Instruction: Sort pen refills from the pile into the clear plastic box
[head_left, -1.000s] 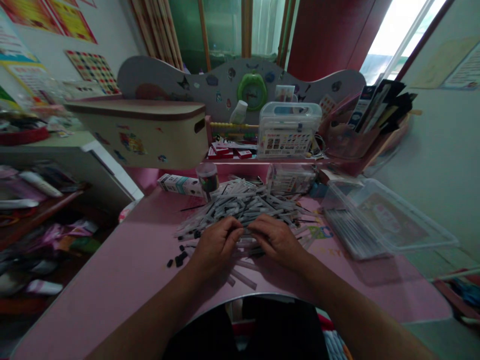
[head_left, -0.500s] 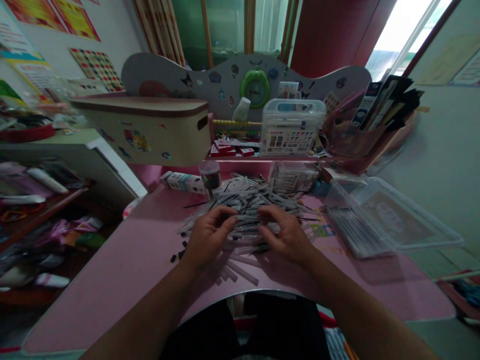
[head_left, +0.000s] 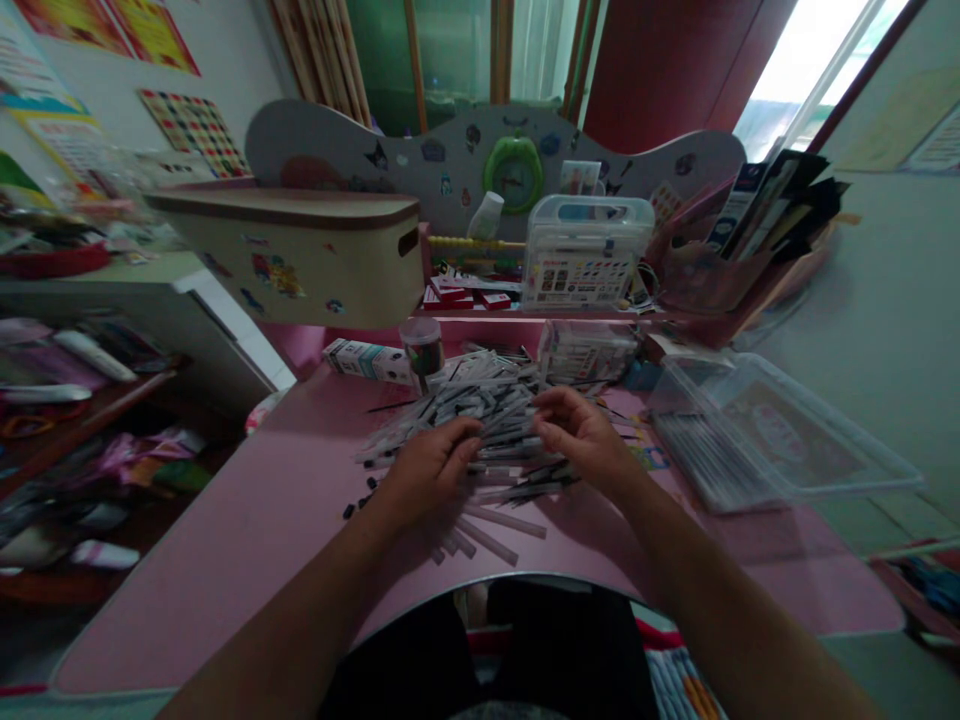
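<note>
A heap of thin grey, translucent pens point(head_left: 487, 385) covers the middle of the pink desk. My left hand point(head_left: 431, 468) is at the heap's front left, its thumb and forefinger drawn together. At the front right is my right hand point(head_left: 589, 440), fingers curled and thumb bent toward the forefinger. Whatever lies between the fingertips of either hand is too small and blurred to make out. Several frosted tubes point(head_left: 491, 545) lie loose nearer the desk edge. Dark slim sticks point(head_left: 536, 485) rest between the hands, and small black caps point(head_left: 360, 502) are scattered beside my left wrist.
An open clear plastic box point(head_left: 720, 470) with thin rods inside stands on the right. Behind the heap are a round clear tub point(head_left: 422, 350), a long carton point(head_left: 367, 360) and a clear case point(head_left: 585, 350). A shelf above carries a cream bin point(head_left: 300, 265) and a handled case point(head_left: 587, 260).
My hands have moved apart slightly, the right one shifting rightward and up. The dark sticks between them are more exposed. A frosted tube now reaches farther right at the front.
</note>
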